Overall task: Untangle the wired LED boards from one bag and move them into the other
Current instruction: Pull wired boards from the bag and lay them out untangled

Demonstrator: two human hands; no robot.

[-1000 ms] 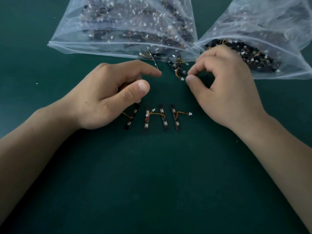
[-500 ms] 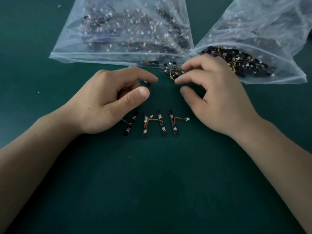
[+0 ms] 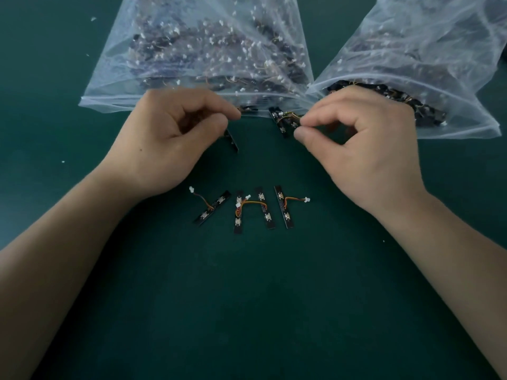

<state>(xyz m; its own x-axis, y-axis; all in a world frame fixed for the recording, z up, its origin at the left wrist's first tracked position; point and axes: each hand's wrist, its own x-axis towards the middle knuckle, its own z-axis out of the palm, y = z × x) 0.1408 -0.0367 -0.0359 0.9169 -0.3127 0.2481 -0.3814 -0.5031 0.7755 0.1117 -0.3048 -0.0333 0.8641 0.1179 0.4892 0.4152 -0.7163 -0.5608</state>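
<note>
**Right hand** (image 3: 365, 149): my thumb and forefinger are closed in a pinch on the wire end of a tangled cluster (image 3: 282, 122) of LED boards. My other fingers are curled loosely behind. The cluster sits just outside the mouth of the left bag (image 3: 109, 101), in the gap between the two bags. Its boards cross one another, with yellow and orange wire wound through them.

**Left hand** (image 3: 170, 141): my fingers are curled, the forefinger tip reaching toward that same mouth. A single board (image 3: 232, 142) juts out, tilted, from under my thumb. The thumb hides its upper end, so I cannot tell whether I pinch it or it merely lies on the table (image 3: 247, 297).

**Left bag:** clear plastic, lying flat, holding many dark boards and white connectors. My left knuckles cover part of its near seam.

**Right bag** (image 3: 466, 130): clear plastic, mouth facing me, with dark boards heaped at the opening. My right hand blocks the left part of that opening from view.

**On the table, nearer to me, between my wrists:** four boards (image 3: 264, 208) lie in a row, apart from both hands. The leftmost board (image 3: 211, 208) is tilted and the other three are roughly parallel. An orange wire bridges the second and third. The fourth board's wire runs right to a white connector (image 3: 307, 199).

**Debris:** white specks (image 3: 63, 161) lie scattered on the green surface to my left.
</note>
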